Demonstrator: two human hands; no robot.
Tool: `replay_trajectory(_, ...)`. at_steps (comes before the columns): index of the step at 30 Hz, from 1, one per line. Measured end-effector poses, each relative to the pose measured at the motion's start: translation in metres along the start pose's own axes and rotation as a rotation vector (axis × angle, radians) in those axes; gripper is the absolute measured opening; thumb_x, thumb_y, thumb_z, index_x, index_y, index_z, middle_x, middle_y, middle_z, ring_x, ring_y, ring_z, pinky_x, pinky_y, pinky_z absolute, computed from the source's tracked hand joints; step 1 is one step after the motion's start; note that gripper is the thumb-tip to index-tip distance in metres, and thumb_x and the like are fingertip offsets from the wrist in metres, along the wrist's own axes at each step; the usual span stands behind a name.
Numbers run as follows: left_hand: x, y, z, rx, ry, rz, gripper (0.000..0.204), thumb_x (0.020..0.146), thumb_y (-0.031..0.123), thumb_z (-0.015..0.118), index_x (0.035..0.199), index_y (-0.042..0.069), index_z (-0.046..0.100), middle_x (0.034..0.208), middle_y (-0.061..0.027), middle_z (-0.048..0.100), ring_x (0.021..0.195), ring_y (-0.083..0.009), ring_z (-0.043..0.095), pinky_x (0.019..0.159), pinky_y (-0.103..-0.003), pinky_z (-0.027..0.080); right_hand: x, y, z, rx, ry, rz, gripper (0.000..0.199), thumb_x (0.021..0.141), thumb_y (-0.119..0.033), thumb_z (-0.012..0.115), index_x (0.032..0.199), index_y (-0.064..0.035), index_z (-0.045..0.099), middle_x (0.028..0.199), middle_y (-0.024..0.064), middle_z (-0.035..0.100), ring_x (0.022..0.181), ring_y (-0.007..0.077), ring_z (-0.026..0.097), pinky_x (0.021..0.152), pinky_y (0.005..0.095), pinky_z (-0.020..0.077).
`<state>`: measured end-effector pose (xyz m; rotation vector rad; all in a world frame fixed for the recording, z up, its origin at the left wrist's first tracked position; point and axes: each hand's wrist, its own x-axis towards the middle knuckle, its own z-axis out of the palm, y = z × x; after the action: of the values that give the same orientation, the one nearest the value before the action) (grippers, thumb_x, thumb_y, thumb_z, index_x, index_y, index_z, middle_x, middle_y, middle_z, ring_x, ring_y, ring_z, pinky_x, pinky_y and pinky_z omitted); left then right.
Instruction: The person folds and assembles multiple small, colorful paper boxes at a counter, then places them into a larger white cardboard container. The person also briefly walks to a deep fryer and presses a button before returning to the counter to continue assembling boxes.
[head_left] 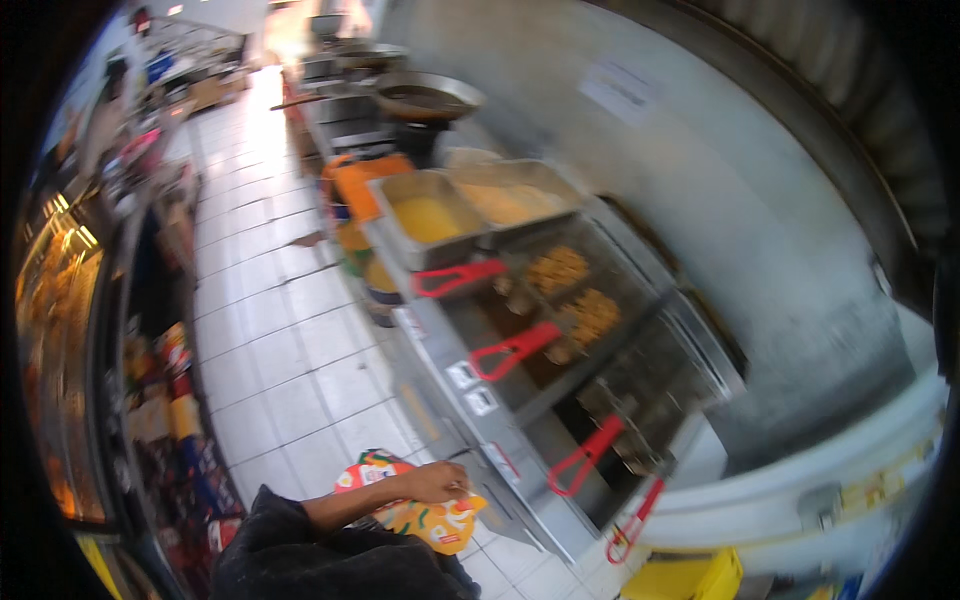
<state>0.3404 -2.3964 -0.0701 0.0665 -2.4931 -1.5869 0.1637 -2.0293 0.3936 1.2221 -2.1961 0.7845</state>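
My left hand [440,482] is low in the view, with its forearm coming from a dark sleeve at the left. Its fingers are curled against a floppy orange and pink patterned item [425,522], a bag or a cloth, partly hidden by the forearm. My right hand is not in view. To the right of the left hand stands a metal deep fryer [520,405]. Fry baskets with red handles [515,350] rest in it. Two heaps of golden fried pieces [590,315] lie in the middle baskets. The nearest basket's handle [587,455] points toward me.
Beyond the fryer sit a metal pan of yellow contents [425,218] and a pan of pale crumbs [515,200]. A wide wok [428,98] stands farther back. A lit glass display case [62,370] and stacked packets [180,385] line the left. White floor tiles [265,330] run between.
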Motion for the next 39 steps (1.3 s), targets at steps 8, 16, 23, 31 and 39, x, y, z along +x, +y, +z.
replay_trajectory(8, -0.082, 0.024, -0.074, -0.004, 0.617, -0.087, 0.020, 0.090, 0.017, 0.063, 0.093, -0.002, 0.063, 0.092, -0.0143, 0.060, 0.085, -0.0314, 0.060, 0.076, -0.039, 0.049, -0.099, -0.023, 0.239, 0.638, -1.020, -0.015, 0.048, 0.086, -0.017, 0.071, 0.129, -0.0039, 0.056, 0.116, 0.0165, 0.062, 0.113, 0.0246, 0.057, 0.091, 0.0324, 0.0479)
replay_trajectory(16, -0.116, 0.067, -0.086, 0.265, 0.641, 0.093, 0.014, 0.088, 0.017, 0.064, 0.089, 0.003, 0.064, 0.093, -0.0085, 0.060, 0.098, -0.0251, 0.056, 0.090, -0.040, 0.041, -0.103, -0.149, 0.393, 0.660, -0.781, 0.016, 0.043, 0.086, -0.015, 0.072, 0.125, -0.0014, 0.058, 0.111, 0.0147, 0.063, 0.106, 0.0246, 0.060, 0.083, 0.0345, 0.0496)
replay_trajectory(23, -0.133, 0.086, -0.055, 0.319, 0.610, 0.050, 0.014, 0.089, 0.017, 0.062, 0.088, 0.003, 0.062, 0.093, -0.0069, 0.059, 0.101, -0.0237, 0.056, 0.098, -0.044, 0.037, -0.139, -0.176, 0.388, 0.830, -0.787, -0.110, 0.028, 0.088, -0.023, 0.071, 0.105, -0.0008, 0.068, 0.095, 0.0162, 0.068, 0.089, 0.0309, 0.064, 0.081, 0.0381, 0.0489)
replay_trajectory(31, -0.142, 0.114, 0.019, 0.309, 0.534, 0.012, 0.018, 0.089, 0.018, 0.062, 0.100, 0.004, 0.060, 0.106, -0.0103, 0.058, 0.110, -0.0287, 0.053, 0.104, -0.049, 0.034, -0.226, -0.115, 0.351, 0.687, -0.568, -0.122, 0.025, 0.091, -0.027, 0.068, 0.094, -0.0015, 0.067, 0.083, 0.0132, 0.066, 0.069, 0.0258, 0.060, 0.063, 0.0370, 0.0470)
replay_trajectory(39, -0.161, 0.179, 0.204, 0.122, 1.065, -0.524, 0.062, 0.087, 0.032, 0.071, 0.135, 0.002, 0.045, 0.142, -0.0202, 0.034, 0.136, -0.0404, 0.030, 0.111, -0.050, 0.029, -0.348, -0.020, 0.287, 1.037, -0.275, 0.672, 0.020, 0.093, -0.012, 0.064, 0.084, -0.0017, 0.049, 0.079, 0.0093, 0.063, 0.062, 0.0128, 0.051, 0.054, 0.0268, 0.0438)
